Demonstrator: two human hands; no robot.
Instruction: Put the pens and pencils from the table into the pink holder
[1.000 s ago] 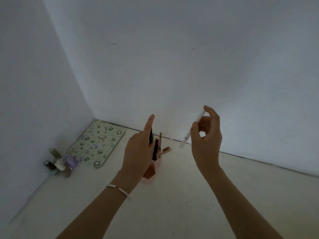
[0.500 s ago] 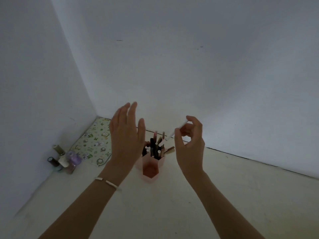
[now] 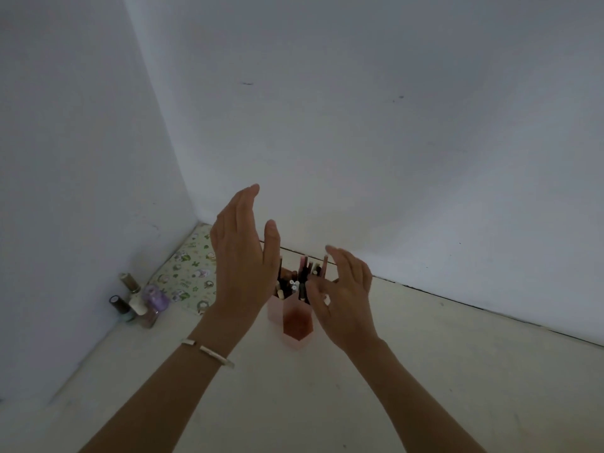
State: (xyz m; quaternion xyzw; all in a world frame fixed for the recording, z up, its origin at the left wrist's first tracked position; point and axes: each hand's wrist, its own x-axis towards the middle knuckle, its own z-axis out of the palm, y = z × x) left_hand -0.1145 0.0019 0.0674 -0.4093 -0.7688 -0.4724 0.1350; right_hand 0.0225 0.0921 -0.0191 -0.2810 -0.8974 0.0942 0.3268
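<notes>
The pink holder (image 3: 295,325) stands on the pale table near the back wall, between my two hands. Several pens and pencils (image 3: 302,277) stick up out of it, dark, pink and white ones. My left hand (image 3: 243,259) is raised just left of the holder, fingers straight and apart, holding nothing. My right hand (image 3: 344,297) hovers at the holder's right side, blurred, fingers spread and empty. It hides part of the holder's right rim. A bracelet circles my left wrist.
A patterned green mat (image 3: 191,276) lies in the left corner against the wall. Several small nail-polish bottles (image 3: 139,302) stand in front of it. Walls close the table on the left and back. The table (image 3: 457,371) stretches to the right and front.
My right hand brought the white pen down to the holder and let it go; it now sits open beside the holder. My left hand lifted off the holder and opened.
</notes>
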